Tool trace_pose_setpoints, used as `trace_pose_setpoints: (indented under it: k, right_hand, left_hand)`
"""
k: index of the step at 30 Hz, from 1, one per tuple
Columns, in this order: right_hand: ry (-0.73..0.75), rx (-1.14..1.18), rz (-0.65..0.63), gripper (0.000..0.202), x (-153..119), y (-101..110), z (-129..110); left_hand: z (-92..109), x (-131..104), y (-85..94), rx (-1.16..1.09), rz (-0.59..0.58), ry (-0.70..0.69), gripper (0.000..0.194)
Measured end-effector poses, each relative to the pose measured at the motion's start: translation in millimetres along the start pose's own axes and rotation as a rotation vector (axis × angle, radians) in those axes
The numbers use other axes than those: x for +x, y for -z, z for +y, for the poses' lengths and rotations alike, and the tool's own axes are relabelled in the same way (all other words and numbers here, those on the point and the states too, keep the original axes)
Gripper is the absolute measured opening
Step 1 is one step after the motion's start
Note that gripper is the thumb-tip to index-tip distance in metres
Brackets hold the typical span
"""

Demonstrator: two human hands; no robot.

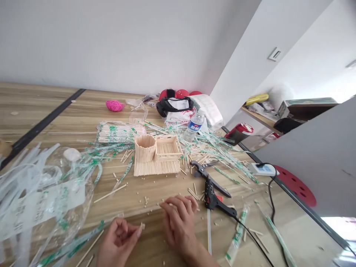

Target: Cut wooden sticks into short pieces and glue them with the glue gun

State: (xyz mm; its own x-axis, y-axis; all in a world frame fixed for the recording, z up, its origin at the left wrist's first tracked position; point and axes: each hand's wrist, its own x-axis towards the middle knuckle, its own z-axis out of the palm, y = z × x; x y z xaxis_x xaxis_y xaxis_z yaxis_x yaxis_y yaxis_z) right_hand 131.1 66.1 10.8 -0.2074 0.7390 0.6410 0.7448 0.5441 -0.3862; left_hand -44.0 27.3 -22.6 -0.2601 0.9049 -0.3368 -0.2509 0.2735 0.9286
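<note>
Near the front edge of the table, my left hand (pixel 119 241) is closed, with a tiny cut piece of wooden stick (pixel 142 225) pinched between thumb and fingertip. My right hand (pixel 179 218) rests palm down just to its right, fingers loosely bent and apart, with nothing visible in them. Small cut stick bits (pixel 146 201) lie scattered in front of both hands. Beyond them stands a wooden stick holder, with a round cup (pixel 145 148) and a square tray (pixel 168 150) on a slatted base (pixel 157 168).
Right of the holder lie pruning shears (pixel 210 178) and a corded black glue gun (pixel 213 198). Bundled sticks (pixel 119 132), a water bottle (pixel 194 126) and pink yarn (pixel 114 105) sit farther back. Clear glue sticks (pixel 27 185) and plastic wrappers cover the left side.
</note>
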Motion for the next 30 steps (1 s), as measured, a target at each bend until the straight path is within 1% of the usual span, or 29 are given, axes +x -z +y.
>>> trace_pose_setpoints:
  k: [2,4,6,8,9,11,12,14,17,20,22,25,30]
  right_hand:
    - [-0.005,0.055,-0.061,0.034,4,8,-4]
    - [0.004,0.103,-0.115,0.039,11,23,-9]
    - [0.017,0.146,-0.173,0.041,22,45,-15]
    - [0.023,0.185,-0.253,0.04,37,72,-22]
    - [0.023,0.185,-0.268,0.039,44,86,-25]
    - [0.043,0.149,-0.291,0.037,58,110,-30]
    - [0.05,0.122,-0.294,0.035,64,120,-32]
    - [0.058,0.065,-0.285,0.03,72,132,-34]
    - [0.052,0.001,-0.224,0.024,78,136,-34]
    - [0.067,-0.017,-0.186,0.019,81,133,-34]
    - [0.075,-0.017,-0.193,0.015,83,131,-33]
    - [0.072,-0.031,-0.24,0.013,85,128,-30]
    - [0.06,-0.027,-0.289,0.009,84,125,-23]
  left_hand:
    - [27,-1,-7.5,0.044,-0.065,0.002,0.046]
    - [51,-4,-15.0,0.069,-0.109,-0.007,0.042]
    - [73,-7,-24.6,0.08,-0.149,-0.027,0.04]
    - [96,-11,-36.4,0.086,-0.208,-0.048,0.039]
    - [108,-14,-42.6,0.095,-0.27,-0.055,0.038]
    - [129,-20,-54.2,0.097,-0.356,-0.075,0.037]
    - [138,-23,-59.1,0.092,-0.377,-0.081,0.037]
    - [151,-29,-66.2,0.111,-0.388,-0.094,0.036]
    - [156,-32,-71.2,0.127,-0.356,-0.103,0.036]
    - [151,-28,-73.8,0.158,-0.319,-0.108,0.037]
    - [145,-24,-76.6,0.162,-0.341,-0.087,0.036]
    - [140,-19,-82.0,0.136,-0.393,-0.043,0.035]
    - [139,-18,-85.1,0.123,-0.413,-0.028,0.033]
